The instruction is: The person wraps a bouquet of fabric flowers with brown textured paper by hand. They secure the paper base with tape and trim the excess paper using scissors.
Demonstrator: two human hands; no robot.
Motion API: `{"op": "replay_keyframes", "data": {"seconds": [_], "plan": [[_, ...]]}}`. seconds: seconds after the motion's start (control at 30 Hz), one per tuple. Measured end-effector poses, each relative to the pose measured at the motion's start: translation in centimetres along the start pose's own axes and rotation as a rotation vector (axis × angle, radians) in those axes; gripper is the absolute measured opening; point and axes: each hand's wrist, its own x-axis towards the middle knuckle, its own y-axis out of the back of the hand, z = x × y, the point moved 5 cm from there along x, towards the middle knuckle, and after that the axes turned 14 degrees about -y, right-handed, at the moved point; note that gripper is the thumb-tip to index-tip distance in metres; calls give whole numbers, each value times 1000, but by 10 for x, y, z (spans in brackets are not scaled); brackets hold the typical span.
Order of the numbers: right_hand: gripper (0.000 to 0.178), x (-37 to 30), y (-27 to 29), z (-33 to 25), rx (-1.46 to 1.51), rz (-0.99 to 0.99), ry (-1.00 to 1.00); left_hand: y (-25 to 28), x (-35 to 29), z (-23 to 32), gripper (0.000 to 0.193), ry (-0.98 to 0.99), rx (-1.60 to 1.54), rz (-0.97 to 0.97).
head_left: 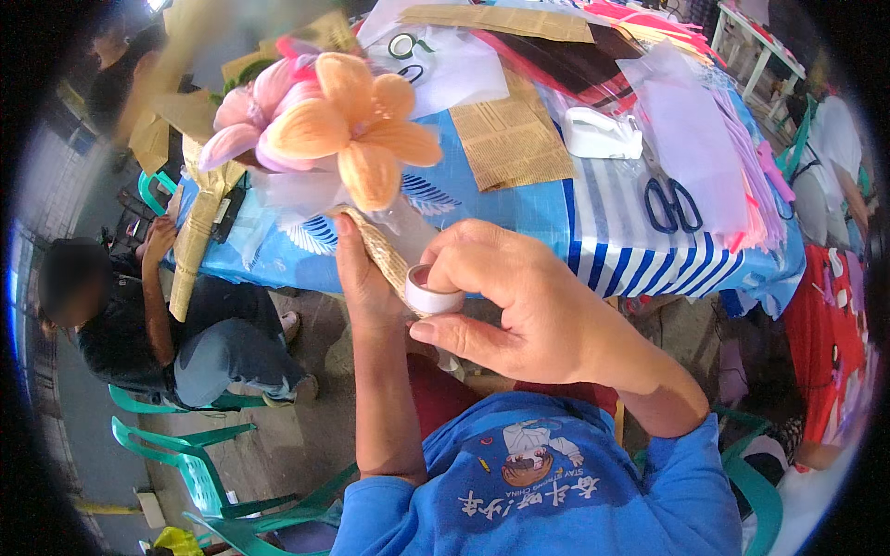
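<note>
My left hand (pixel 363 278) is wrapped round the lower part of a bouquet of fuzzy flowers. A large orange flower (pixel 357 125) stands at its front, with a pink flower (pixel 243 120) beside it. Newsprint-patterned wrapping paper (pixel 378 243) and whitish translucent wrap cover the stems. In my right hand (pixel 538 296) is a small white roll of tape (pixel 434 296), gripped between the fingers and thumb against the bouquet's wrapped base. Part of that base is hidden behind the roll and my fingers.
On the blue table cover (pixel 519 241) lie a newsprint sheet (pixel 510 139), dark-handled scissors (pixel 674 204), a white plastic object (pixel 603 134) and pink fuzzy stems (pixel 742 162). Another newsprint wrap (pixel 197 241) hangs over the left edge. A person (pixel 185 334) sits left, near green chairs (pixel 195 463).
</note>
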Motion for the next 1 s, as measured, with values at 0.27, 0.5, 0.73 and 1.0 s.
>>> {"op": "replay_keyframes", "data": {"seconds": [0.27,0.5,0.73,1.0], "plan": [[20,12,17,22,-78,116,-205,15,3,3,54,-28,115,-117],[20,13,27,45,-84,339,-45,12,-3,1,47,-9,129,-109],[11,16,15,66,121,246,-307,18,-5,-5,43,50,47,8],[20,20,18,50,-143,-174,-419,25,-4,-3,33,-33,311,5]]}}
